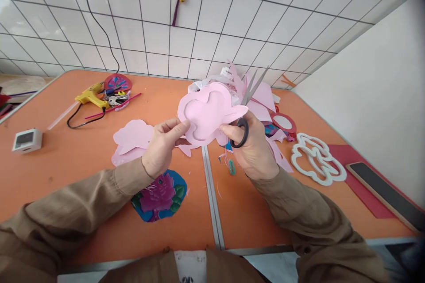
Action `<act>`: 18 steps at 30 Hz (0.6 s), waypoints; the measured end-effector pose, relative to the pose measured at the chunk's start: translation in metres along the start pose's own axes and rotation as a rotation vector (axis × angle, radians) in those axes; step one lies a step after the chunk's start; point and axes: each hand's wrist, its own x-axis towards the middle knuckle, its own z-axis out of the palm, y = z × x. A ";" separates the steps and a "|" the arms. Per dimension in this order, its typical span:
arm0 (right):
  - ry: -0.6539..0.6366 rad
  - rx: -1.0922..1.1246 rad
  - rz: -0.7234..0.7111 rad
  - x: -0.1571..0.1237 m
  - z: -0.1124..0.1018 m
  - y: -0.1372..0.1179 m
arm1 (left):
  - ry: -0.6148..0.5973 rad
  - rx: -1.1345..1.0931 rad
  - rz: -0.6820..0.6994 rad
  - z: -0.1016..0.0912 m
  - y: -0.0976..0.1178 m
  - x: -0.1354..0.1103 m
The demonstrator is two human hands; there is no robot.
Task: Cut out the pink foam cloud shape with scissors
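Observation:
Above the table, both hands hold a pink paper cutout [215, 112] with a wavy outline and a partly cut inner shape. My left hand [162, 143] pinches its left edge between thumb and fingers. The lower right edge is gripped by the thumb of my right hand [254, 146]. That same hand also keeps hold of scissors [254, 88], black handle at the fingers, blades apart and pointing up. Below my left hand lies a round patch of blue fabric with a magenta flower [159, 196]. Cloud-shaped pink pieces [133, 137] rest behind my left wrist.
At the left are a yellow glue gun [91, 96] with its cord and a small white device [27, 140]. White cloud-shaped frames [317, 159], red paper [341, 154] and a dark phone-like slab [381, 192] sit right. Pink scraps [262, 97] pile against the tiled wall.

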 end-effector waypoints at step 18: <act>-0.035 0.089 0.071 -0.008 0.008 0.008 | -0.108 0.027 -0.098 0.008 -0.016 -0.013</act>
